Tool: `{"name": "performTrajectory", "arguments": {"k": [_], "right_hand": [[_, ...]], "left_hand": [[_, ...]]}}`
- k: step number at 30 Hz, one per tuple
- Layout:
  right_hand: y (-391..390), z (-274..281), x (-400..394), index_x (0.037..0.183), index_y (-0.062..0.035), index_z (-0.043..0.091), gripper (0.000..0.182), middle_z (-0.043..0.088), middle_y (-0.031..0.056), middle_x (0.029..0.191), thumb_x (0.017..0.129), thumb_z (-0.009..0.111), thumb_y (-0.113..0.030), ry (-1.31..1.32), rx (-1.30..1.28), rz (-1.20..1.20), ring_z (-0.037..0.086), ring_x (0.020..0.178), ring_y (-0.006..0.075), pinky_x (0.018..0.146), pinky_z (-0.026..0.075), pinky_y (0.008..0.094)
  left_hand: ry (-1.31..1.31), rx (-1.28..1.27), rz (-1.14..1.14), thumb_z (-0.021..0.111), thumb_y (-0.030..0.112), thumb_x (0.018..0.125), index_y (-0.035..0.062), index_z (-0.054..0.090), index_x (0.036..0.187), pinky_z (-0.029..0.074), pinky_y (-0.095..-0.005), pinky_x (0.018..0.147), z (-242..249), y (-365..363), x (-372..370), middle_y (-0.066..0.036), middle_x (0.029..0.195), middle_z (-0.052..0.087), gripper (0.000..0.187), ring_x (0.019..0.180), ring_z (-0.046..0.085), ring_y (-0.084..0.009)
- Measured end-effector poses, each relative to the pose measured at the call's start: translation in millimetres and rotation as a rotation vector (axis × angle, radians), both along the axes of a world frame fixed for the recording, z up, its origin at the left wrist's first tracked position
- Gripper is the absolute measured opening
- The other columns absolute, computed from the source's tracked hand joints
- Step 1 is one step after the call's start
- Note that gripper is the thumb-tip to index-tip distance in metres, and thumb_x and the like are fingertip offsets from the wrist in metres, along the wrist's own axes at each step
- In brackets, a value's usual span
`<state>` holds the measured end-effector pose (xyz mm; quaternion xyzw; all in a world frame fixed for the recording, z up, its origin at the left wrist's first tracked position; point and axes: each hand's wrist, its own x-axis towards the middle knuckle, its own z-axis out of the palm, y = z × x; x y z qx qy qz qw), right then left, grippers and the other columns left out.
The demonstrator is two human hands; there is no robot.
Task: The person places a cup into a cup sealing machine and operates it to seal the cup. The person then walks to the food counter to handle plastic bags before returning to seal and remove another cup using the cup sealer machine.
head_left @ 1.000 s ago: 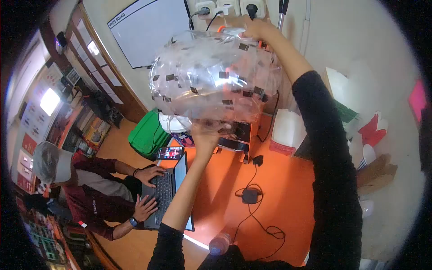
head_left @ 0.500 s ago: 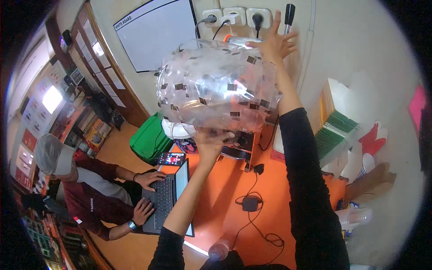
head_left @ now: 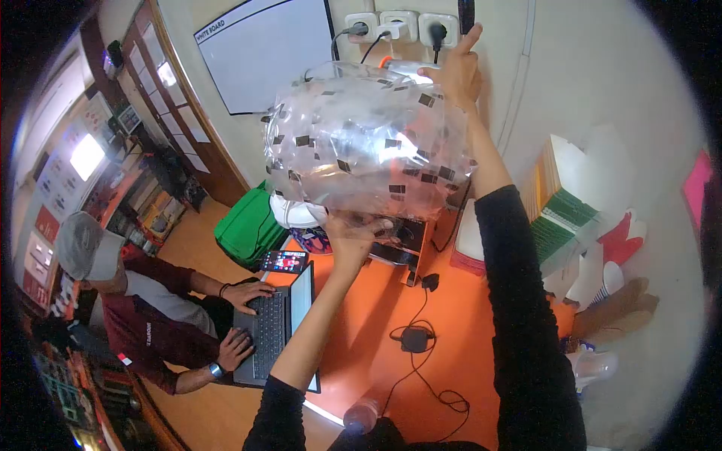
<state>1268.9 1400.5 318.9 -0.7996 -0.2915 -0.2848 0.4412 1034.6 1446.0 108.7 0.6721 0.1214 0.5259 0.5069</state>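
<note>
A large clear plastic roll with small dark squares is held up in front of me, above the orange table. My left hand grips its lower edge from below, fingers partly seen through the plastic. At the upper right end, near the wall sockets, is my right hand. Its fingers are partly bent, with one pointing up, and a black handle stands just behind it. A silvery object with an orange rim shows behind the roll.
To the left, a person in a cap types on a laptop. A phone, green bag, black adapter with cable, bottle, stacked books and paper cups are around the table.
My right hand has moved slightly down and left, and its spread fingers have drawn in. The roll has shifted a little to the right.
</note>
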Motion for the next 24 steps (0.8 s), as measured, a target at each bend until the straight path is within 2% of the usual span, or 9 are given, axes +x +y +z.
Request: {"name": "performTrajectory", "arguments": {"k": [1, 5, 8, 10, 13, 16, 20, 22, 24], "right_hand": [[-1.7, -0.5, 1.2, 0.147, 0.0006, -0.008, 0.125, 0.054, 0.0339, 0.12, 0.066, 0.085, -0.021, -0.031, -0.037, -0.011, 0.064, 0.094, 0.0424, 0.079, 0.054, 0.044], [-6.8, -3.3, 0.0, 0.146, 0.0032, -0.006, 0.12, 0.059, 0.0328, 0.111, 0.068, 0.083, -0.02, -0.078, -0.022, 0.029, 0.064, 0.093, 0.0449, 0.079, 0.054, 0.0464], [-5.3, -4.7, 2.1, 0.145, 0.0039, -0.006, 0.118, 0.06, 0.0328, 0.108, 0.07, 0.082, -0.02, -0.102, -0.027, 0.028, 0.064, 0.094, 0.045, 0.08, 0.054, 0.0463], [-5.7, -3.0, 3.1, 0.146, 0.0038, -0.008, 0.121, 0.059, 0.033, 0.108, 0.07, 0.082, -0.021, -0.078, -0.048, 0.036, 0.063, 0.094, 0.046, 0.081, 0.053, 0.0467], [-1.2, -5.9, 9.9, 0.147, 0.0016, -0.009, 0.123, 0.059, 0.0328, 0.109, 0.069, 0.083, -0.023, -0.092, -0.042, 0.009, 0.063, 0.094, 0.0459, 0.081, 0.053, 0.0472], [-1.3, -1.8, 6.8, 0.148, -0.0006, -0.008, 0.123, 0.059, 0.0319, 0.109, 0.069, 0.084, -0.024, -0.016, -0.056, -0.014, 0.064, 0.094, 0.0452, 0.08, 0.054, 0.0474], [-2.0, 1.5, 7.0, 0.148, -0.0016, -0.008, 0.124, 0.059, 0.0309, 0.108, 0.069, 0.084, -0.025, 0.04, -0.068, -0.001, 0.064, 0.094, 0.0442, 0.08, 0.054, 0.0472], [-2.0, 1.1, 7.6, 0.148, -0.0016, -0.008, 0.124, 0.059, 0.0305, 0.107, 0.069, 0.084, -0.025, 0.034, -0.067, -0.004, 0.064, 0.094, 0.0441, 0.08, 0.054, 0.0473], [0.5, -2.8, 10.0, 0.147, -0.0012, -0.006, 0.122, 0.062, 0.0289, 0.102, 0.069, 0.085, -0.028, 0.007, -0.059, -0.022, 0.065, 0.091, 0.0433, 0.079, 0.053, 0.0474]], "left_hand": [[0.046, 0.021, 0.04, 0.084, -0.004, 0.057, 0.0043, 0.063, 0.09, 0.05, -0.0287, 0.064, 1.6, -1.3, -1.6, -0.002, 0.079, 0.064, 0.04, 0.07, 0.058, -0.014], [0.083, -0.008, 0.009, 0.084, -0.004, 0.056, 0.0047, 0.063, 0.089, 0.05, -0.029, 0.066, 3.3, -3.6, -2.2, -0.002, 0.079, 0.063, 0.04, 0.072, 0.058, -0.0145], [-0.106, -0.227, -0.118, 0.084, -0.005, 0.056, 0.0057, 0.062, 0.09, 0.05, -0.0286, 0.065, 6.5, -7.2, -0.4, -0.002, 0.081, 0.063, 0.042, 0.072, 0.058, -0.0143], [0.061, -0.018, 0.025, 0.083, -0.007, 0.056, 0.0056, 0.061, 0.093, 0.05, -0.0286, 0.066, 10.9, -8.2, -4.7, -0.001, 0.083, 0.063, 0.045, 0.073, 0.058, -0.014], [0.031, 0.037, -0.004, 0.083, -0.007, 0.056, 0.0058, 0.061, 0.096, 0.051, -0.0292, 0.066, 7.3, -5.3, -4.3, -0.001, 0.086, 0.063, 0.048, 0.077, 0.058, -0.0143], [0.04, -0.005, -0.063, 0.088, 0.005, 0.061, 0.0054, 0.057, 0.099, 0.051, -0.0297, 0.076, 4.3, -3.2, -3.9, -0.003, 0.093, 0.061, 0.049, 0.086, 0.059, -0.017], [0.002, -0.146, -0.147, 0.089, 0.007, 0.061, 0.0058, 0.057, 0.1, 0.051, -0.0297, 0.075, 4.8, -3.7, -5.1, -0.002, 0.092, 0.06, 0.05, 0.084, 0.057, -0.0154], [0.107, 0.075, -0.049, 0.089, 0.008, 0.062, 0.0061, 0.056, 0.102, 0.052, -0.0289, 0.074, 8.4, -3.3, -6.5, -0.002, 0.091, 0.058, 0.052, 0.081, 0.056, -0.0141], [0.127, 0.051, -0.05, 0.088, 0.007, 0.062, 0.0057, 0.056, 0.103, 0.052, -0.0286, 0.074, 5.3, -1.8, -7.5, -0.002, 0.091, 0.058, 0.052, 0.082, 0.057, -0.0136]]}}
